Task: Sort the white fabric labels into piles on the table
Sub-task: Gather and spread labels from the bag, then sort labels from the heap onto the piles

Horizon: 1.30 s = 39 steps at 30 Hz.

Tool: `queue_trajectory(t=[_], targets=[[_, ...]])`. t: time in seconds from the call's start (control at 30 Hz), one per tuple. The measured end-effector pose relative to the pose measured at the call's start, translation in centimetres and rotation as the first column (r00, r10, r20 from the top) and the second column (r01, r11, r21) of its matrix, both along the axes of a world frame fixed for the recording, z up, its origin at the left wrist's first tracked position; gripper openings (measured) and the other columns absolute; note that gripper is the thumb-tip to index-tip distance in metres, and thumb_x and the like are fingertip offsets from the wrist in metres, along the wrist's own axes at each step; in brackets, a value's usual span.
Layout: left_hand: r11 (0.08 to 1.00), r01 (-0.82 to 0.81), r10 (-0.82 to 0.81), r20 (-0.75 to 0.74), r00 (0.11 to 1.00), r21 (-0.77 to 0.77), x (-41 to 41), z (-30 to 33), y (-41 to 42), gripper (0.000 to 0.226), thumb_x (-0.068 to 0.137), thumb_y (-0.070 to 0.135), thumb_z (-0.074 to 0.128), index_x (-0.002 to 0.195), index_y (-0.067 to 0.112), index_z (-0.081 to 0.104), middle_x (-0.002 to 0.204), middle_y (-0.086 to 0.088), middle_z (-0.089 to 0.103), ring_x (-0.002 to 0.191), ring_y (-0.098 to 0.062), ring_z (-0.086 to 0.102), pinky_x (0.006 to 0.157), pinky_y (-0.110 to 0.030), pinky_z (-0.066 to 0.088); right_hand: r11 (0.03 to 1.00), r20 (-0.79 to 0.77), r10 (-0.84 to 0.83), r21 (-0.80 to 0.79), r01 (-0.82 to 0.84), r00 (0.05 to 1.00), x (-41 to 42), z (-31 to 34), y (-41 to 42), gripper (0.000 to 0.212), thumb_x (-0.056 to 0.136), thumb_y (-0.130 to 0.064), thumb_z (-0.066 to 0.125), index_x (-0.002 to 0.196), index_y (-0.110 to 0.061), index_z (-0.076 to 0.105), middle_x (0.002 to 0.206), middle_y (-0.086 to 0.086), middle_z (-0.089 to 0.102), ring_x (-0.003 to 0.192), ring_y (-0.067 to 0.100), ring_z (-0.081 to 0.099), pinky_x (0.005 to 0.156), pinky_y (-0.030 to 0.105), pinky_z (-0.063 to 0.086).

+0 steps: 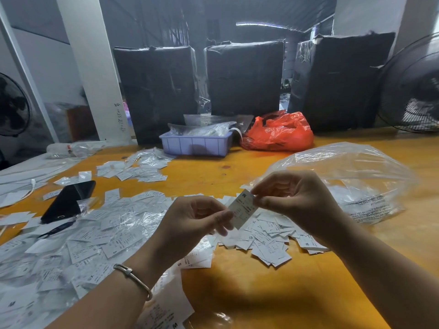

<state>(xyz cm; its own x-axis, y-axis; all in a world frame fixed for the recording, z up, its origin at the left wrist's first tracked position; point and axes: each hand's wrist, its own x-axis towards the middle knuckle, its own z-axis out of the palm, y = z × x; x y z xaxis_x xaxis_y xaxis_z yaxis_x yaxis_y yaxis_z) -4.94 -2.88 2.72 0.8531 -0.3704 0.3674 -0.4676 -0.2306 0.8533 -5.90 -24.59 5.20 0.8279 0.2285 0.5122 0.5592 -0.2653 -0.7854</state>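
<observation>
Both hands up over the worktop [237, 276], one label [242, 208] pinched between them. Left hand [190, 219] has its fingers closed on the near end; right hand [294, 198] nips the far end, marked M. Below them lies a loose pile [268, 236] of labels. More spread left [71, 245]. Clear bag [356, 176] right, phone [69, 200] left, tray [196, 144] far.

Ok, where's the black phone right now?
The black phone lies on the left side of the table, tilted among the scattered white labels, well left of the left hand.
</observation>
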Motion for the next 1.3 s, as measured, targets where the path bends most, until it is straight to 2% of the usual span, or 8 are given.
queue_trajectory(t=[0.27,0.57,0.67,0.77,0.9,1.03,1.17,1.3], targets=[[1.000,-0.014,0.014,-0.031,0.999,-0.008,0.1,-0.2,0.0,0.027,0.073,0.033,0.070,0.079,0.007,0.074,0.077,0.001,0.075,0.068,-0.008,0.068,0.058,-0.018,0.052,0.999,0.036,-0.003,-0.049,0.005,0.999,0.0,-0.8,0.8,0.012,0.076,-0.008,0.074,0.076,-0.020,0.075,0.077,0.001,0.072,0.075,0.028,0.065,0.063,0.047,0.054],[0.998,-0.057,0.057,-0.019,0.998,0.004,0.3,-0.3,0.0,0.026,0.070,0.035,0.071,0.080,0.011,0.077,0.078,-0.001,0.074,0.074,-0.009,0.069,0.067,-0.019,0.055,0.977,0.043,0.047,-0.210,-0.037,0.998,0.5,-1.5,1.0,0.014,0.078,-0.028,0.064,0.081,-0.023,0.077,0.085,-0.013,0.070,0.081,0.009,0.065,0.061,0.021,0.049],[0.996,-0.093,0.093,-0.033,0.995,0.010,0.5,-0.4,0.3,0.015,0.078,0.026,0.072,0.085,0.014,0.076,0.082,0.000,0.075,0.078,-0.009,0.070,0.067,-0.017,0.054,0.965,0.110,-0.145,-0.205,0.166,0.983,1.3,-1.3,-0.4,0.013,0.081,-0.022,0.064,0.078,-0.017,0.076,0.078,-0.006,0.072,0.068,0.008,0.064,0.055,0.017,0.049],[0.985,-0.157,0.160,-0.035,0.987,0.073,0.8,-0.6,0.6,0.013,0.086,0.010,0.067,0.088,0.021,0.074,0.084,0.007,0.075,0.077,-0.003,0.068,0.062,-0.014,0.051,0.722,0.197,-0.516,-0.422,0.547,0.833,2.6,-1.7,-2.4,0.015,0.083,-0.016,0.060,0.076,-0.017,0.073,0.076,-0.002,0.072,0.065,0.010,0.062,0.059,0.027,0.052],[0.912,-0.342,0.340,0.050,0.939,0.227,1.2,-0.8,1.2,0.024,0.085,0.006,0.056,0.074,0.022,0.071,0.072,0.012,0.070,0.067,0.001,0.062,0.056,-0.022,0.050,0.369,0.178,-0.727,-0.714,0.596,0.663,4.0,-2.3,-4.0,0.027,0.087,-0.021,0.051,0.110,-0.024,0.064,0.119,0.000,0.063,0.109,0.023,0.054,0.092,0.037,0.039],[0.785,-0.465,0.453,0.133,0.882,0.409,1.6,-0.8,1.9,0.022,0.077,0.020,0.048,0.063,0.017,0.065,0.064,0.008,0.065,0.061,-0.007,0.058,0.057,-0.035,0.047,0.319,0.147,-0.802,-0.714,0.624,0.578,4.7,-2.8,-5.1,0.043,0.087,-0.011,0.044,0.129,-0.023,0.050,0.131,0.007,0.053,0.121,0.026,0.044,0.096,0.039,0.032],[0.645,-0.522,0.482,0.232,0.845,0.559,2.2,-0.9,2.3,0.026,0.086,0.012,0.046,0.066,0.012,0.064,0.088,0.001,0.060,0.092,-0.021,0.050,0.078,-0.041,0.048,0.230,0.196,-0.812,-0.758,0.610,0.550,5.0,-3.4,-6.0,0.040,0.091,-0.020,0.048,0.129,-0.025,0.054,0.129,0.007,0.054,0.119,0.026,0.046,0.097,0.039,0.035],[0.628,-0.497,0.457,0.234,0.858,0.598,2.3,-1.3,2.4,0.027,0.086,0.009,0.047,0.065,0.018,0.062,0.094,0.005,0.058,0.101,-0.018,0.044,0.084,-0.038,0.044,0.222,0.199,-0.790,-0.789,0.572,0.580,5.0,-4.0,-6.3,0.044,0.090,-0.032,0.054,0.133,-0.021,0.048,0.132,0.006,0.049,0.125,0.027,0.041,0.098,0.043,0.035]])
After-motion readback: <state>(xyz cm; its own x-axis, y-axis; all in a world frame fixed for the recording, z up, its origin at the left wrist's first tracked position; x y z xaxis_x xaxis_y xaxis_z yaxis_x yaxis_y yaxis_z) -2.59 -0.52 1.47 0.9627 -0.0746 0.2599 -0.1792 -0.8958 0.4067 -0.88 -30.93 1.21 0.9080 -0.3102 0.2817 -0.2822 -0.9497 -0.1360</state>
